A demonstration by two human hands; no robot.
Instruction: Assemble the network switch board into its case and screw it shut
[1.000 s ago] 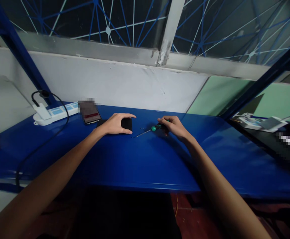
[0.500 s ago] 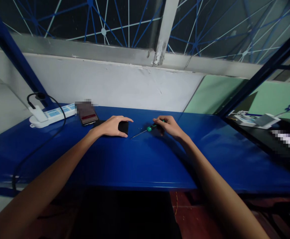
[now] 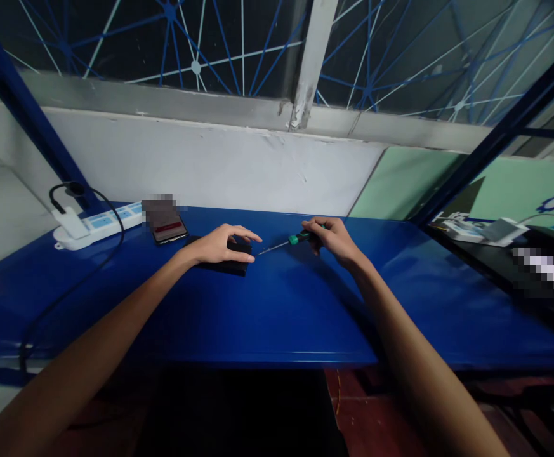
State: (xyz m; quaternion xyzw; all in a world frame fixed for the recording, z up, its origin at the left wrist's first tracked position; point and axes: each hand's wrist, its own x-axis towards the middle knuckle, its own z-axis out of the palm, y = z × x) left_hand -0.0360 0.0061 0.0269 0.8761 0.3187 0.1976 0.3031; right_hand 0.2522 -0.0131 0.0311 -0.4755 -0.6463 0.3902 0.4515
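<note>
My right hand [image 3: 330, 240] grips a screwdriver [image 3: 300, 238] by its green and black handle. The thin metal shaft slants down to the left, its tip close to the thumb of my left hand [image 3: 224, 245]. That left hand hovers over a black flat rectangular object [image 3: 226, 266] lying on the blue table [image 3: 277, 311]. Its thumb and fingers are stretched out and apart, and they reach past the right end of the black object. Tiny specks, perhaps small screws, lie by the screwdriver tip; they are too small to make out well.
On the left, a white power strip [image 3: 103, 222] has a plugged-in adapter and a black cable [image 3: 70, 285] running over the table. Beside it lies a phone [image 3: 165, 221]. Blue frame posts rise at both sides. A white device [image 3: 502, 231] sits at the right.
My left hand has shifted right toward the screwdriver tip, and more of the black object shows below it. My right hand has moved slightly right with the screwdriver. The view has shifted a little.
</note>
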